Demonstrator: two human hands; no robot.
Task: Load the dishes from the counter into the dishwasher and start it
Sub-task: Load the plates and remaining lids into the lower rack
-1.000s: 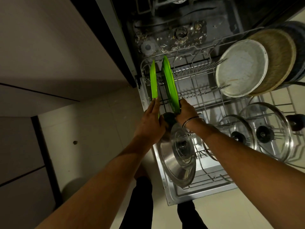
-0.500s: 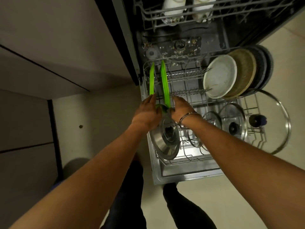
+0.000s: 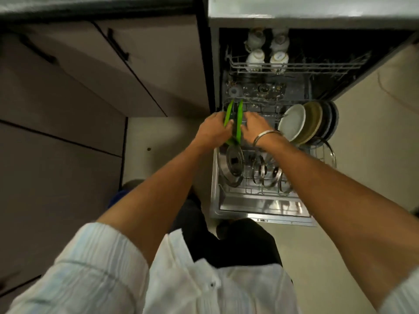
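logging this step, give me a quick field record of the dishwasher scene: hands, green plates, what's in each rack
left hand: left hand on the outer green plate
right hand: right hand against the inner green plate
green plates: two, upright on edge, side by side, lower rack left rear
lower rack right rear: row of upright plates, white one foremost
lower rack front: several glass lids on edge
upper rack: upper rack holds four white cups
door: open
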